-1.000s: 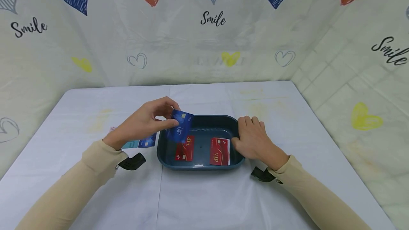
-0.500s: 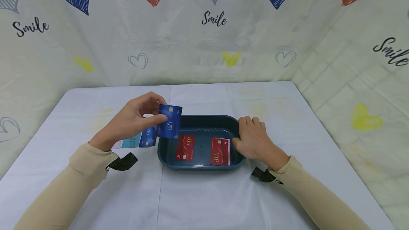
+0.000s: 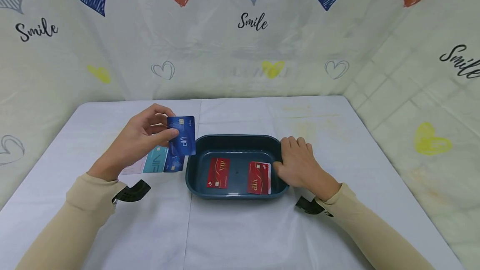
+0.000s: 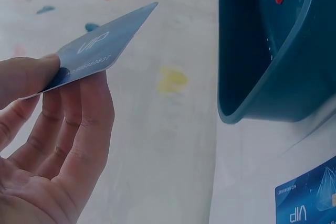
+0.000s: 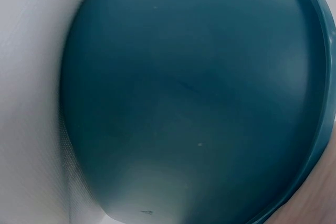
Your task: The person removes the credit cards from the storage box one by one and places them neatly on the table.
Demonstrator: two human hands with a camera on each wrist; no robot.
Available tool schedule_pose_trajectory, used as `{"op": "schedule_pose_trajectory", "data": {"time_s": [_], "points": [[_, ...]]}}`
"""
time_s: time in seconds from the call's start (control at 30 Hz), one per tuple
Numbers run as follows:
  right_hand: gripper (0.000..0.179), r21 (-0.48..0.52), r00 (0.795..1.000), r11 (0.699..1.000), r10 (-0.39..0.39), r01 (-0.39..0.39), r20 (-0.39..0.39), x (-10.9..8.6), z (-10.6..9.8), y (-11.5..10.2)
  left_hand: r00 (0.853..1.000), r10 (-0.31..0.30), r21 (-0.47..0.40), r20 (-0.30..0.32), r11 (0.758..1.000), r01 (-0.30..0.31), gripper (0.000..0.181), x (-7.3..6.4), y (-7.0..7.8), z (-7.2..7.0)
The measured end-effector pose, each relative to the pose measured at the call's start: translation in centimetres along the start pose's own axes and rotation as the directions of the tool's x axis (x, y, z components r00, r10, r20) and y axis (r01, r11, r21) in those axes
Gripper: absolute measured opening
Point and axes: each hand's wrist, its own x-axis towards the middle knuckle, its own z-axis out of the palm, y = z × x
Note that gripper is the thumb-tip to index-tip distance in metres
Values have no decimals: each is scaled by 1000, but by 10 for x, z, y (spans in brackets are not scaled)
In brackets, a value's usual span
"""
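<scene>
Blue, likely light, stiff, slippery: take card point(image 3: 186, 136) by its edges. Pinching it in left grip point(image 3: 139, 138), nearer left edge of worktop point(image 3: 240, 236); holding tray point(image 3: 232, 197) in right grip point(image 3: 298, 163).

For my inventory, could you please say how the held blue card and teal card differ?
The held blue card is darker than the teal card. The left hand pinches the held blue card aloft; the teal card lies on the table. The held blue card's letters are white, the teal card's darker. Both read VIP.
</scene>
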Motion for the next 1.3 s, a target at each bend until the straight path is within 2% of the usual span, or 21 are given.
{"op": "schedule_pose_trajectory", "data": {"time_s": [0.47, 0.8, 1.1, 1.3], "points": [[31, 0, 1000, 1000, -3, 3, -6, 0, 1, 0, 996, -36, 18, -75, 999, 38, 42, -15, -23, -17], [32, 2, 1000, 1000, -5, 5, -5, 0, 1, 0, 991, -51, 22, -125, 998, 54, 40, -22, -45, -31], [33, 0, 1000, 1000, 0, 0, -1, 0, 3, 1, 984, -121, 60, -135, 990, 130, 42, -27, -69, -44], [34, -3, 1000, 1000, -2, 2, 6, 1, 1, 0, 983, -127, 60, -133, 989, 136, 39, -34, -88, -57]]}}
